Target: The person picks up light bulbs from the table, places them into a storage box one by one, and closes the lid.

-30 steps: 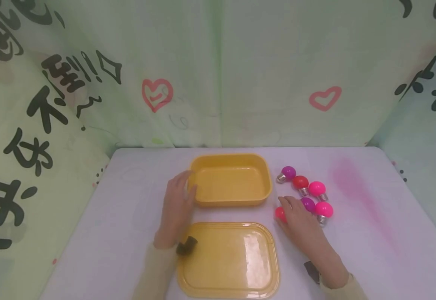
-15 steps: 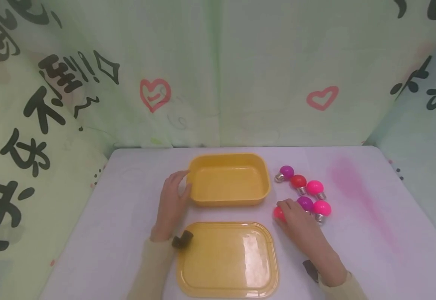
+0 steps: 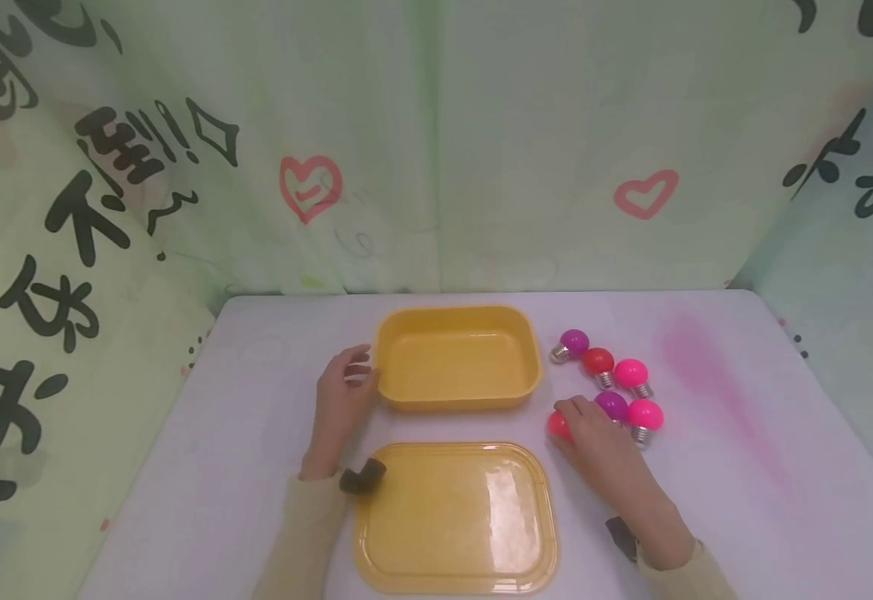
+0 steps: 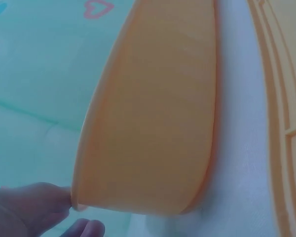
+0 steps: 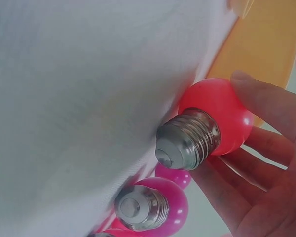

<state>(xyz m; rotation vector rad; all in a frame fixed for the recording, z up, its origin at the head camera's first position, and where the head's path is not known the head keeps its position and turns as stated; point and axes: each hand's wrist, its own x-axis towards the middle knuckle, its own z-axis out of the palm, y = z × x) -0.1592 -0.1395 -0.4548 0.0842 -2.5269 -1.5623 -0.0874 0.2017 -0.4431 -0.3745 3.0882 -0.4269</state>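
Note:
With thumb and fingers, my right hand (image 3: pixel 594 433) holds a red light bulb (image 3: pixel 559 425) at the near left of a group of bulbs. In the right wrist view this bulb (image 5: pixel 219 111) has its silver screw base facing the camera, low at the table. My left hand (image 3: pixel 342 404) is at the left end of a yellow plastic box (image 3: pixel 457 396), which is open at the top and holds nothing. The left wrist view has its fingertips touching the box rim (image 4: pixel 81 148), fingers loosely bent. A yellow lid (image 3: pixel 436 521) lies flat in front of the box.
Right of the box lie a purple bulb (image 3: pixel 575 342), a red bulb (image 3: pixel 598 361) and a pink bulb (image 3: pixel 631 373). Another purple bulb (image 3: pixel 612 406) and pink bulb (image 3: pixel 645 414) are beside my right hand. A cloth curtain (image 3: pixel 526 225) hangs behind the white table (image 3: pixel 219 467).
My left hand has drawn back slightly to the left, its fingers spreading apart at the box's end. My right hand stays at the red bulb. The head view has shifted a little.

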